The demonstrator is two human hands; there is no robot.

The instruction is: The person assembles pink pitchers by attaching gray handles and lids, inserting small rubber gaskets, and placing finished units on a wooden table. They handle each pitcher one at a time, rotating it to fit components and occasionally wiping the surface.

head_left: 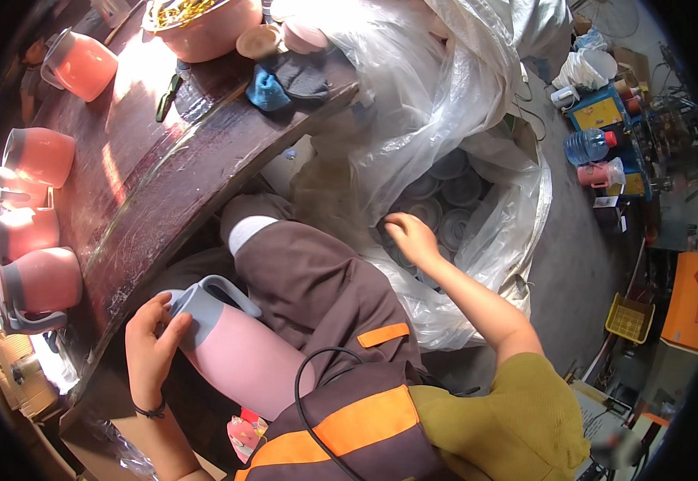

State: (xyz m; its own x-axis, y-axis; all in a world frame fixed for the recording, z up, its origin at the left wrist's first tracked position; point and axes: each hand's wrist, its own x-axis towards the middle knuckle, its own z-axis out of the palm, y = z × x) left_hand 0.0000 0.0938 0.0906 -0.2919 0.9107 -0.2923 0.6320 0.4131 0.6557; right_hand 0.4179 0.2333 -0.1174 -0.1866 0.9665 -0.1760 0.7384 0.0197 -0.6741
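Note:
My left hand (155, 337) grips the grey collar of a pink jug (248, 357), thumb on the near side. The jug lies tilted across my lap, its grey handle (232, 295) pointing away from me. To the right, my right hand (413, 239) is over the mouth of a large sack (537, 216) lined with clear plastic (413, 96). Its fingers are loosely bent and apart, with nothing visible in them. Inside the sack lie several round, greyish translucent pieces (453, 228), partly hidden by plastic and shadow.
Several pink jugs (42, 280) line the far left of a dark wooden table (164, 184). On it are a pink basin (204, 32), grey and blue cloths (297, 80) and a dark-handled tool (168, 98). At right are a water bottle (589, 146) and a yellow basket (629, 318).

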